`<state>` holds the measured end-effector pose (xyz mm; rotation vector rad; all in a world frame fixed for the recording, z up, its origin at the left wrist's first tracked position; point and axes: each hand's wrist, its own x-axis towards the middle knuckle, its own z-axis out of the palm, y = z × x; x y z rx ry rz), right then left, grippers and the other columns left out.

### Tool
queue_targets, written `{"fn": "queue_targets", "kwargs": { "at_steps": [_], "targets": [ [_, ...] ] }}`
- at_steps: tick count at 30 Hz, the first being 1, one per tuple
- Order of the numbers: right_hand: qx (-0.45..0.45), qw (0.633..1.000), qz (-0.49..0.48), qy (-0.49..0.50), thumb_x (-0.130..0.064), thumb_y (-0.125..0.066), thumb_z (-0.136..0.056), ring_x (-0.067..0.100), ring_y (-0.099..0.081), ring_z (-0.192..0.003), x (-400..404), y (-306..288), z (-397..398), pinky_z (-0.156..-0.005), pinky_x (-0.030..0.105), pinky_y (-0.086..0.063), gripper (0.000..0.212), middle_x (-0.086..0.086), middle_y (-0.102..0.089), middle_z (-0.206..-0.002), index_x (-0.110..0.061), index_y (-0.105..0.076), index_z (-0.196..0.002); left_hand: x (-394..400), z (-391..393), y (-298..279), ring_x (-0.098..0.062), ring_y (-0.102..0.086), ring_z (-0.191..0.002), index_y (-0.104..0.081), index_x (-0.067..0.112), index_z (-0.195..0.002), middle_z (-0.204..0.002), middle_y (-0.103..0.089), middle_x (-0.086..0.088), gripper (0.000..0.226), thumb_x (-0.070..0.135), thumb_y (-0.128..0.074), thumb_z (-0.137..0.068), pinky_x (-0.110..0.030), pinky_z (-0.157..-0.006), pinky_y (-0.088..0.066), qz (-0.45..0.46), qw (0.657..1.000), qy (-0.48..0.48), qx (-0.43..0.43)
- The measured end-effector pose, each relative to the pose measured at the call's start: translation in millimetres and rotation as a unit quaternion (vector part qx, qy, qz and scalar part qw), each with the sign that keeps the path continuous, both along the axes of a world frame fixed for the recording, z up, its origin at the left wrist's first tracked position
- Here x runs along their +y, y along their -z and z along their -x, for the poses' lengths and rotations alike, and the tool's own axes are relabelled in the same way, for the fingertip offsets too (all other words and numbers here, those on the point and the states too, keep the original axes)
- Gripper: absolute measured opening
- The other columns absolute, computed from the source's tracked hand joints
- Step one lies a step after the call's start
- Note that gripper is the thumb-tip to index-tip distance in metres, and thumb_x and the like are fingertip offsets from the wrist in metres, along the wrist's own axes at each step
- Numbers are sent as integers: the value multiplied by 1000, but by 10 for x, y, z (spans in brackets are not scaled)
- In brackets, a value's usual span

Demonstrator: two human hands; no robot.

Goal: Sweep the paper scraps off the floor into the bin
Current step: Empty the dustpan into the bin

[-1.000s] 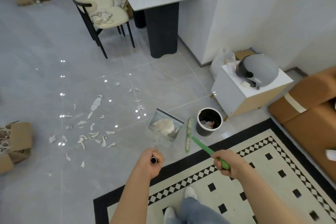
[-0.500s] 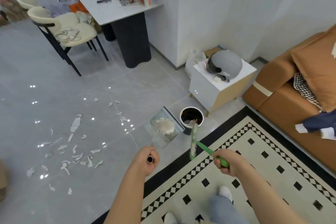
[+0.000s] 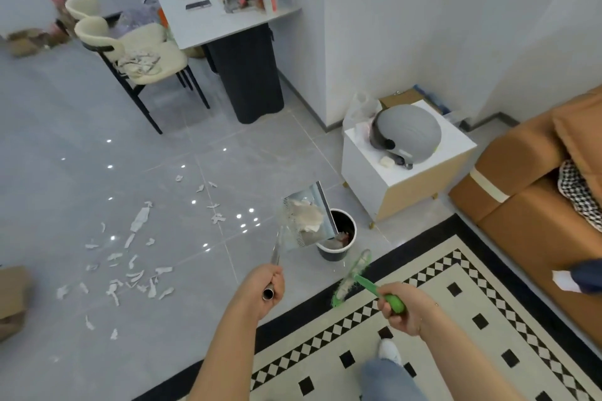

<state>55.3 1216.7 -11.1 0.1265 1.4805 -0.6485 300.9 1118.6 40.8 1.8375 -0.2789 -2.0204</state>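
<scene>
The floor [image 3: 81,146] is pale grey glossy tile with bright light spots reflected across the middle of the frame. A cream rug [image 3: 439,329] with a black border and checker trim covers the lower right, its edge running diagonally from bottom centre up toward the right. White walls meet in a corner at upper right, and a brown sofa [image 3: 534,192] sits along the right edge.

Open tile stretches over the left half of the frame. A white bench [image 3: 208,23] on a dark pedestal stands at upper centre, cluttered on top, with two cream chairs [image 3: 143,49] to its left. A white side cabinet [image 3: 400,179] at centre right carries a grey helmet [image 3: 410,133]. A cardboard box [image 3: 13,296] pokes in at the left edge.

Paper scraps [image 3: 130,273] lie scattered on the tile at lower left, with a thinner trail reaching up toward the centre. The bin [image 3: 335,247], a small round bucket that is dark inside with a pale rim, stands on the tile just beside the rug's border, with some rubbish visible at its bottom. The dustpan [image 3: 306,215] hangs tilted over the bin's left rim, loaded with a heap of white paper.

The left hand [image 3: 265,286] has its fingers clenched around the dustpan's metal handle. The right hand [image 3: 402,308] has its fingers wrapped around the green handle of the brush [image 3: 351,273], whose bristles hover over the rug's black edge, just below the bin.
</scene>
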Motion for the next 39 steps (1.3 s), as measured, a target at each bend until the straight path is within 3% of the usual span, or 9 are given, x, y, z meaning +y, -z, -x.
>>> {"fn": "queue_targets", "kwargs": {
  "at_steps": [8, 10, 13, 17, 22, 26, 32, 37, 39],
  "targets": [
    [-7, 997, 0, -73, -5, -46, -93, 8, -44, -30, -300, -108, 789, -29, 12, -28, 9, 6, -50, -56, -2, -50, -100, -71, 988, 134, -9, -37, -30, -54, 0, -76, -42, -43, -2, 20, 2, -46, -95, -17, -40, -30, 16, 987, 54, -148],
    [-5, 997, 5, -77, -5, -45, -93, 8, -44, -30, -375, -141, 865, -29, 12, -27, 5, 6, -50, -56, -2, -50, -95, -125, 1114, 191, -8, -35, -20, -52, -1, -74, -33, -42, -2, 21, 0, -47, -95, -14, -38, -26, 12, 983, 76, -169],
    [8, 996, 10, -85, -5, -47, -94, 7, -43, -30, -478, -148, 941, -30, 13, -27, 5, 7, -50, -59, -3, -50, -91, -214, 1262, 246, -8, -34, -16, -49, 1, -73, -47, -43, -6, 21, 1, -47, -95, -11, -29, -25, 13, 975, 110, -192],
    [15, 995, 7, -99, -7, -46, -94, 7, -42, -29, -591, -170, 967, -29, 13, -27, 6, 6, -49, -60, -4, -50, -90, -217, 1358, 367, -13, -40, -38, -43, 11, -63, -55, -43, -3, 29, 8, -47, -91, -19, -36, -34, 52, 953, 193, -225],
    [15, 994, 21, -102, -7, -47, -95, 7, -42, -30, -656, -236, 1053, -29, 14, -27, 6, 6, -49, -59, -4, -50, -91, -173, 1482, 441, -16, -49, -51, -49, 3, -92, -63, -45, -9, 4, 0, -46, -92, -23, -41, -33, 3, 926, 262, -271],
    [23, 994, 21, -105, -6, -47, -95, 8, -41, -31, -638, -218, 1058, -31, 14, -26, 7, 6, -49, -59, -4, -51, -90, -101, 1438, 506, -16, -45, -48, -49, 1, -100, -64, -47, -9, 7, 2, -46, -94, -25, -43, -35, -5, 907, 313, -281],
    [37, 992, 15, -119, -8, -47, -95, 9, -40, -34, -553, -218, 939, -34, 15, -28, 10, 6, -49, -60, -6, -50, -86, -84, 1314, 453, -16, -49, -52, -46, 1, -73, -64, -52, -12, 25, 4, -46, -98, -22, -46, -44, -53, 959, 184, -210],
    [40, 993, 17, -106, -7, -48, -94, 9, -40, -32, -448, -239, 928, -33, 14, -29, 8, 7, -49, -60, -5, -50, -87, -46, 1267, 472, -9, -37, -32, -48, 4, -72, -60, -44, -5, 26, 6, -44, -97, -11, -33, -26, -48, 973, 149, -168],
    [38, 994, 15, -102, -7, -48, -94, 9, -40, -33, -416, -251, 925, -33, 14, -28, 8, 7, -49, -59, -5, -50, -87, -49, 1238, 518, -11, -32, -40, -49, 4, -75, -58, -39, -5, 20, 3, -46, -95, -11, -34, -21, -33, 975, 154, -158]
  ]
}}
